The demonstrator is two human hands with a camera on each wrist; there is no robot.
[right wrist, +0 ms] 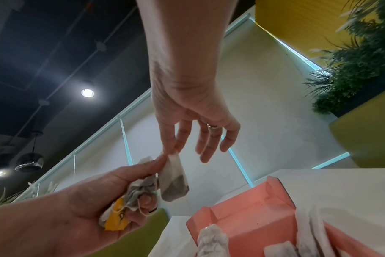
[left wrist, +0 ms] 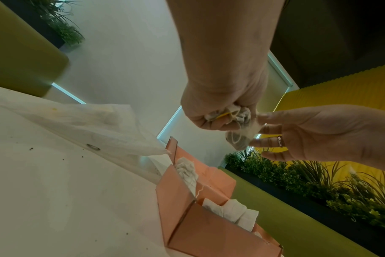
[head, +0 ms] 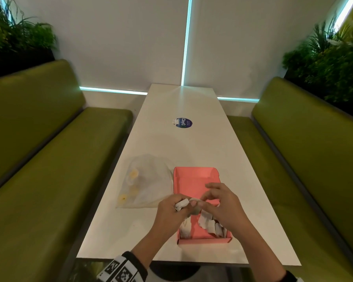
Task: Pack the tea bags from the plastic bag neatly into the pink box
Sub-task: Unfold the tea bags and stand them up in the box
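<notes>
My left hand grips a bunch of tea bags above the pink box. My right hand pinches one tea bag from it. Plastic bag lies on the counter, left of the box.

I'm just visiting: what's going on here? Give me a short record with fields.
Left hand: grips a crumpled bunch of tea bags, one with a yellow tag
Right hand: pinches one tea bag by its top corner
Pink box: open, some tea bags inside
Plastic bag: lies left of the box on the white table
</notes>
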